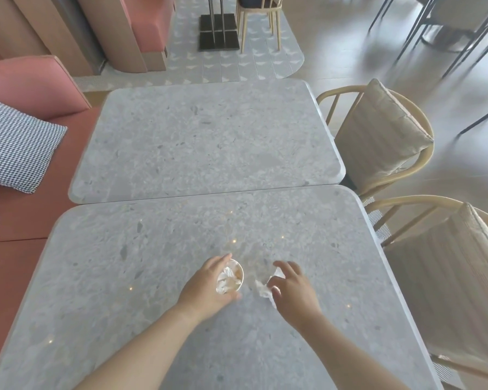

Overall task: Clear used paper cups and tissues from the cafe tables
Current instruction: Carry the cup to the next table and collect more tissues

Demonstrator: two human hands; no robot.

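Observation:
A white paper cup [232,277] stands on the near grey stone table [124,291], with crumpled tissue [224,278] stuffed inside it. My left hand [206,288] wraps around the cup from the left. Just right of the cup a crumpled white tissue [264,289] lies on the tabletop. My right hand [292,288] is over that tissue, its fingertips pinching the tissue's upper part.
A second grey table [209,136] abuts the far edge of the near one. Two wooden chairs with beige cushions [378,136] [448,263] stand along the right side. A pink bench [20,192] with a checked pillow [14,144] runs along the left.

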